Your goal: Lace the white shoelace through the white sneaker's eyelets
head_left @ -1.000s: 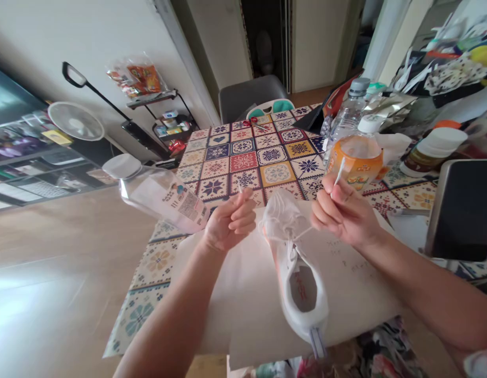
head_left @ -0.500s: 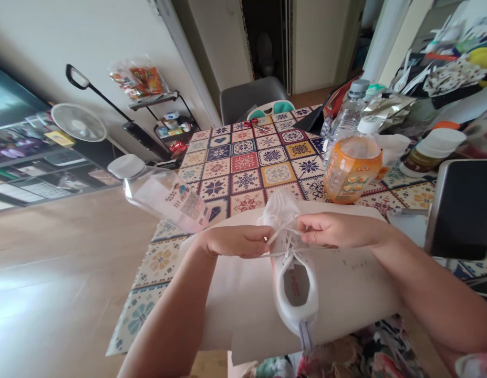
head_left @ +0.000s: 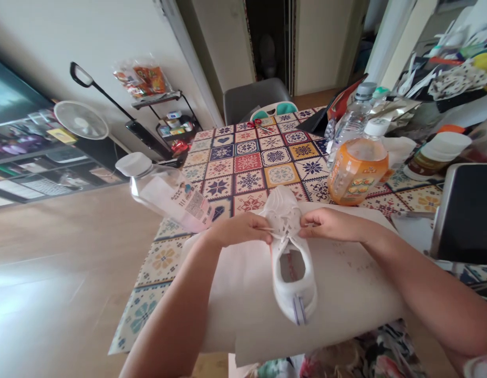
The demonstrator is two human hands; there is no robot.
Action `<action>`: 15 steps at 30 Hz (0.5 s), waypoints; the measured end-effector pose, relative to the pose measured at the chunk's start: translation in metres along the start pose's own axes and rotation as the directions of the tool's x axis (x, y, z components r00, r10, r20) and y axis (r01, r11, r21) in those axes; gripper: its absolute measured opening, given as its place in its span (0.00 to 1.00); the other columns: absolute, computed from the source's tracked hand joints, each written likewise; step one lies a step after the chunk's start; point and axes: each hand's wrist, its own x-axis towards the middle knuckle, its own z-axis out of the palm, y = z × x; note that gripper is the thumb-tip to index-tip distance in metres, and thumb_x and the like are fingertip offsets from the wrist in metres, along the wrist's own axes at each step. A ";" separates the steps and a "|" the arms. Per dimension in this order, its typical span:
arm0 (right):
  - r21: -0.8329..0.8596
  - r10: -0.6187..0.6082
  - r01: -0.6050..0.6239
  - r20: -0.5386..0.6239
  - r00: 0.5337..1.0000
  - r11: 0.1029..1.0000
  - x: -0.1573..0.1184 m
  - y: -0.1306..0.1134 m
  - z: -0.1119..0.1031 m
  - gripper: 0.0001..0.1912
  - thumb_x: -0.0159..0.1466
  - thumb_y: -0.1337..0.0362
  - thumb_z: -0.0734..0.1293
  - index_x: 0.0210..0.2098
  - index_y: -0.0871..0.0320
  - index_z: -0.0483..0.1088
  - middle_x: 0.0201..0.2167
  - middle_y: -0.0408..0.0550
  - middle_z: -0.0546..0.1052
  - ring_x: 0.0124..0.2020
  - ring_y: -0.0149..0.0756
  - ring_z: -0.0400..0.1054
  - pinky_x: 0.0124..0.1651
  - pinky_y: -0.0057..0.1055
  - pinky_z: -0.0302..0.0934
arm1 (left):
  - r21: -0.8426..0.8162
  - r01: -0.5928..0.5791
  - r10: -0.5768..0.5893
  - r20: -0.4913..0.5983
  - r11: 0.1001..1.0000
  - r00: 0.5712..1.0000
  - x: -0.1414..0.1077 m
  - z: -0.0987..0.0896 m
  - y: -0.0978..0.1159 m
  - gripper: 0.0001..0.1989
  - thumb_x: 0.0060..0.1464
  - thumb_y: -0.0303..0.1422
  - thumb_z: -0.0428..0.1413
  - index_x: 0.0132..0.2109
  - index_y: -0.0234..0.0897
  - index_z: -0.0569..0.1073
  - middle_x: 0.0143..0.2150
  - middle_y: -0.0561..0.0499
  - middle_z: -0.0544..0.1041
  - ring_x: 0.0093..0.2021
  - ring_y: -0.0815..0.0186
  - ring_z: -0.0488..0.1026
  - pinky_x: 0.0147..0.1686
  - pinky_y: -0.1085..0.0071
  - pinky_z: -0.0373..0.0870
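A white sneaker (head_left: 286, 292) stands on white paper (head_left: 247, 299) with its toe away from me and its purple-striped heel tab towards me. White shoelaces (head_left: 286, 226) criss-cross over its front. At the shoe's left side, my left hand (head_left: 245, 230) is closed, with a strand of lace showing between thumb and forefinger. My right hand (head_left: 325, 224) pinches at the right edge of the lacing; its fingertips hide most of what they hold, which looks like the other lace end.
A large clear bottle (head_left: 168, 197) with a white cap stands to the left. On the right are an orange-labelled bottle (head_left: 357, 170), a white-lidded jar (head_left: 438, 155) and a dark-screened device (head_left: 467, 212). Red scissors (head_left: 259, 125) lie far back on the patterned tablecloth (head_left: 249, 163).
Both hands have drawn down against the shoe's sides. The lace strands that crossed loosely above the shoe now lie close to it. The shoe's heel has shifted slightly away from me.
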 end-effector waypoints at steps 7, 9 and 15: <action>0.050 -0.117 0.126 -0.155 0.981 0.991 0.004 0.008 -0.005 0.25 0.60 0.42 0.66 0.33 0.59 0.74 0.31 0.46 0.77 0.34 0.36 0.69 0.39 0.31 0.59 | -0.028 -0.055 0.055 0.022 0.998 0.998 -0.003 -0.005 -0.003 0.06 0.52 0.37 0.60 0.33 0.40 0.80 0.29 0.52 0.77 0.31 0.68 0.72 0.34 0.74 0.66; 0.098 -0.125 0.133 -0.082 0.989 0.986 -0.001 0.009 -0.009 0.24 0.62 0.43 0.66 0.31 0.60 0.75 0.28 0.46 0.77 0.32 0.35 0.69 0.37 0.31 0.59 | -0.044 -0.019 0.021 0.038 0.999 0.999 -0.007 -0.003 -0.001 0.06 0.51 0.36 0.61 0.33 0.39 0.80 0.27 0.53 0.76 0.29 0.68 0.72 0.32 0.74 0.66; 0.263 -0.129 0.084 0.160 0.979 0.961 -0.013 0.004 -0.015 0.16 0.61 0.50 0.70 0.31 0.59 0.78 0.26 0.42 0.76 0.27 0.29 0.67 0.34 0.27 0.59 | -0.238 -0.027 0.043 0.065 0.971 0.997 -0.014 -0.003 -0.001 0.07 0.46 0.36 0.65 0.34 0.41 0.80 0.26 0.54 0.76 0.25 0.70 0.72 0.29 0.74 0.68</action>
